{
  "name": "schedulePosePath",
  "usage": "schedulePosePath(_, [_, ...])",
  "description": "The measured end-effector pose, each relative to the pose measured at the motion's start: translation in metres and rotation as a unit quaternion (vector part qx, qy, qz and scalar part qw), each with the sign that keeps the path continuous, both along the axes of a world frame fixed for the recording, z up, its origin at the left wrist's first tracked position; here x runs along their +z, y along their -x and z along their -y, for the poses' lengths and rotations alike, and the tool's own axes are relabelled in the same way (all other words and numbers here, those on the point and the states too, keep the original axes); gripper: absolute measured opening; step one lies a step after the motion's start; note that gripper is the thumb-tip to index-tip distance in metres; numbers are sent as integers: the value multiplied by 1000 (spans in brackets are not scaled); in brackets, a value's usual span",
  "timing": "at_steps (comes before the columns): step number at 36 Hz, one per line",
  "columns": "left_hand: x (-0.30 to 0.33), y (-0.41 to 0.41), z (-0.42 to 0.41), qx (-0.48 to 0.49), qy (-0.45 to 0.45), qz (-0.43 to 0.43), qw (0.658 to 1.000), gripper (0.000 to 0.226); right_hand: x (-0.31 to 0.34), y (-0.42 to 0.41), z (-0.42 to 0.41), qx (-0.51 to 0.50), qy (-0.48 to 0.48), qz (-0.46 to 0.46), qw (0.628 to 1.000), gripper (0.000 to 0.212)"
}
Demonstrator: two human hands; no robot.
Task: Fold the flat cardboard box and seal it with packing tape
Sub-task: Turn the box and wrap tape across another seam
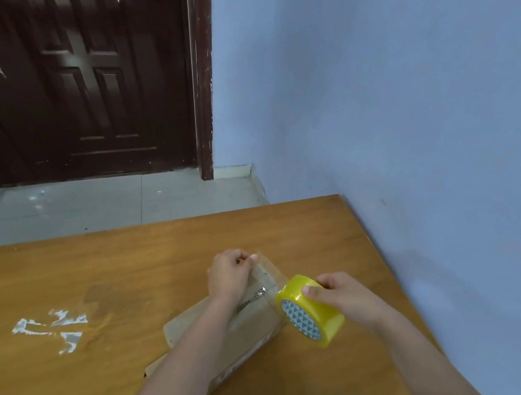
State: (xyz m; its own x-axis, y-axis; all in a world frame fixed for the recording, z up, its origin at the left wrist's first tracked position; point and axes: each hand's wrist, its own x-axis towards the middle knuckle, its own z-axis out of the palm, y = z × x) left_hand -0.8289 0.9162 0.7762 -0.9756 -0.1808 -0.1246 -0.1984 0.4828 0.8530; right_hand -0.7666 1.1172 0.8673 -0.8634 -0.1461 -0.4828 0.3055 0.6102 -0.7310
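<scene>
the right hand (341, 298) gripped a yellow tape roll (310, 310), its fingers curled round the roll's outer band, just off the right end of the cardboard box (241, 333). the box lay folded on the wooden surface (109, 276), partly hidden under the left forearm. a clear strip of tape (267, 276) ran from the roll up to the left hand (229, 274), whose fingers pinched its free end above the box's far end. farther left on the surface lay torn tape scraps (54, 329). beyond were a tiled floor (80, 208), a dark door (75, 83) and a blue wall (406, 84).
</scene>
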Motion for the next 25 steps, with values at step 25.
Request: schedulePosePath(25, [-11, -7, -11, -48, 108, -67, 991, 22, -14, -4, -3, -13, 46, 52, 998, 23])
